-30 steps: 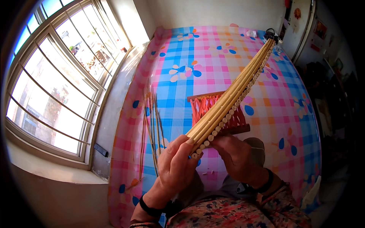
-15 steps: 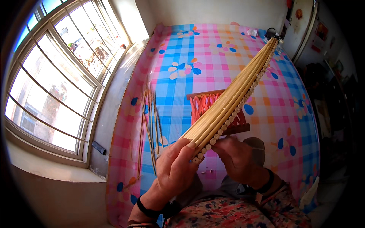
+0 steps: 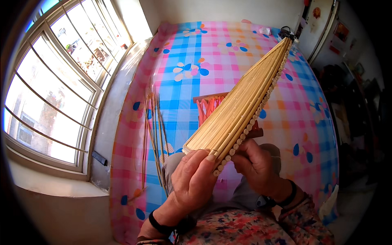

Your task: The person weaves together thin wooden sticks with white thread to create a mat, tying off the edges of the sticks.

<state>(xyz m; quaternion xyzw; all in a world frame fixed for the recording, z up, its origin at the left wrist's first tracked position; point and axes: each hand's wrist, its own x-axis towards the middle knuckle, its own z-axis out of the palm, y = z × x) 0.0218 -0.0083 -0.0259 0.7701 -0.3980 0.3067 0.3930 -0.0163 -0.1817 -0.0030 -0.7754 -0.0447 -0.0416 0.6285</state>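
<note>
The left hand (image 3: 192,179) is closed around the near end of the bamboo slat mat (image 3: 241,108), fingers curled over its top edge. The right hand (image 3: 255,165) grips the same end from below, fingers wrapped (fingertips hidden under the slats). The mat is held in the air and extends away to the upper right, above the checked cloth (image 3: 212,49). Under it sits a wooden box (image 3: 212,107) of red strips — partly covered. Thin loose sticks (image 3: 153,122) lie on the cloth, left of the hands.
</note>
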